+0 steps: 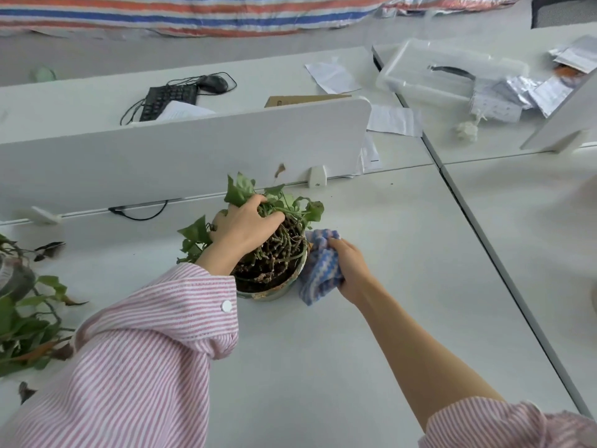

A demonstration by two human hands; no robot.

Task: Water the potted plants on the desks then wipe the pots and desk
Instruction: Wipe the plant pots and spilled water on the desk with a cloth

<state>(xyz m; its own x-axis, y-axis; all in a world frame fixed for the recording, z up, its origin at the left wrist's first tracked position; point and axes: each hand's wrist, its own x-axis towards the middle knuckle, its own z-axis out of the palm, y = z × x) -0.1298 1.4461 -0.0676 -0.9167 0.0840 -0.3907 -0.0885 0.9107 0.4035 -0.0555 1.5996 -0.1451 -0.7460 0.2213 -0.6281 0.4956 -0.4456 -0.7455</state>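
White desk (371,318) with a low white divider panel (181,150) spreads before you, the round, stained pale pot of green-leaved vines (274,253) standing mid-desk, your left hand (245,226) gripping its stems while your right hand (350,266) clutches a bunched blue-and-white cloth (318,270) against its side.
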